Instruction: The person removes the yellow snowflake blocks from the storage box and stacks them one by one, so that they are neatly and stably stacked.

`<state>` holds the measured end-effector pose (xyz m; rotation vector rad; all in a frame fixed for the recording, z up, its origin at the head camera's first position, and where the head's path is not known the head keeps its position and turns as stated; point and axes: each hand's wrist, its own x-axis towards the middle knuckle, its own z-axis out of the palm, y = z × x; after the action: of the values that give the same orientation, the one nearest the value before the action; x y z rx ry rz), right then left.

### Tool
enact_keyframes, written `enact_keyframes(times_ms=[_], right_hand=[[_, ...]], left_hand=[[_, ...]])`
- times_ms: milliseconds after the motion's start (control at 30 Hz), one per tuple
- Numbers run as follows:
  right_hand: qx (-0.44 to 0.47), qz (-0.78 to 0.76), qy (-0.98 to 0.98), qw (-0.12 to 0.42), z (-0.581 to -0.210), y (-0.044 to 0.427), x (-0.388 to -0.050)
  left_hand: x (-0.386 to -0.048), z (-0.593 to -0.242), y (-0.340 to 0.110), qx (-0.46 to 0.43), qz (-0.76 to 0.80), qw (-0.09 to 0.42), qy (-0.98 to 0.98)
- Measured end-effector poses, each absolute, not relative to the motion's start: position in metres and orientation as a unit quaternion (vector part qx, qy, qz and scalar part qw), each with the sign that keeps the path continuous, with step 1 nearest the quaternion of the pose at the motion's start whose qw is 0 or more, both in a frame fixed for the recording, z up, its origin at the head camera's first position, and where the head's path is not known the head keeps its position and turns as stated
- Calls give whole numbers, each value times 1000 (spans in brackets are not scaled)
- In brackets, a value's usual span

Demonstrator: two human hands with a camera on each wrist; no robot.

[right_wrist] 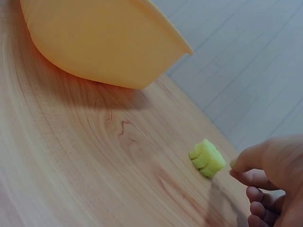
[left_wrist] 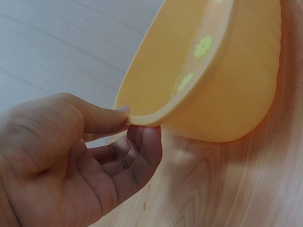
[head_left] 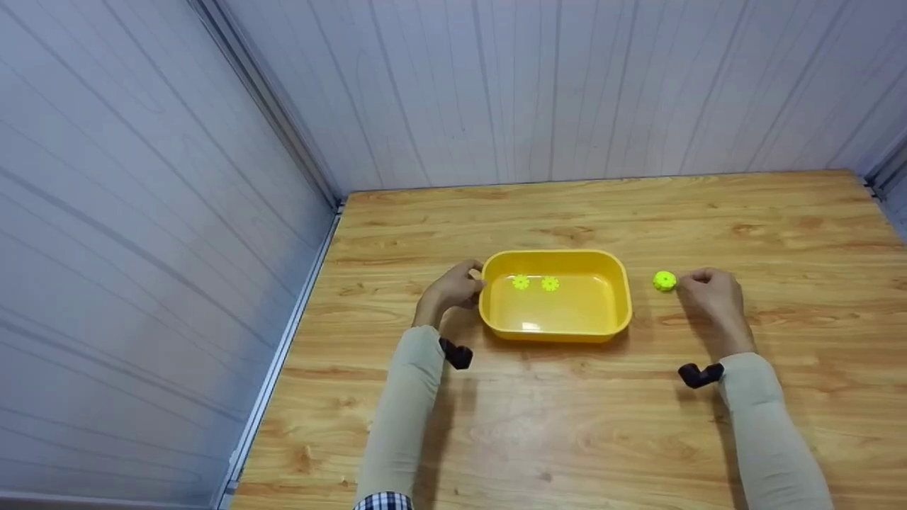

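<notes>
A yellow plastic basin (head_left: pixel 556 333) sits on the wooden table. My left hand (head_left: pixel 457 287) pinches its left rim, thumb on top and fingers below, as the left wrist view shows (left_wrist: pixel 85 156). Two flat yellow-green flower shapes, one at the left (head_left: pixel 521 282) and one beside it (head_left: pixel 550 283), show inside toward the basin's far side. Right of the basin lies a thick yellow-green flower-shaped piece (head_left: pixel 665 281) with a scalloped side (right_wrist: pixel 207 158). Just right of that piece is my right hand (head_left: pixel 712 290), thumb and forefinger tips close together, apart from it and holding nothing.
The wood-grain table (head_left: pixel 553 425) meets a pale panelled wall (head_left: pixel 496 92) at the back and another panel (head_left: pixel 142 248) on the left. A black wrist mount sits on each forearm, left (head_left: pixel 457 354) and right (head_left: pixel 700 375).
</notes>
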<state>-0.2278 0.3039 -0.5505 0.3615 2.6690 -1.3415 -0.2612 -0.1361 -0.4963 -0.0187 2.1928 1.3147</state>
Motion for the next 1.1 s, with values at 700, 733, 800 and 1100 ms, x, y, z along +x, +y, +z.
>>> enact_keyframes(times_ms=[700, 733, 800, 1100], right_hand=[[102, -418, 901, 53, -550, 295, -227], [103, -416, 902, 52, -551, 295, -227], [105, -415, 902, 49, -551, 296, -227], [108, -420, 901, 31, -542, 291, -224]], left_hand=[[-259, -497, -136, -11, 507, 290, 812], [-259, -496, -136, -12, 505, 289, 813], [-259, -496, -136, -12, 501, 289, 816], [-262, -494, -136, -23, 498, 302, 812]])
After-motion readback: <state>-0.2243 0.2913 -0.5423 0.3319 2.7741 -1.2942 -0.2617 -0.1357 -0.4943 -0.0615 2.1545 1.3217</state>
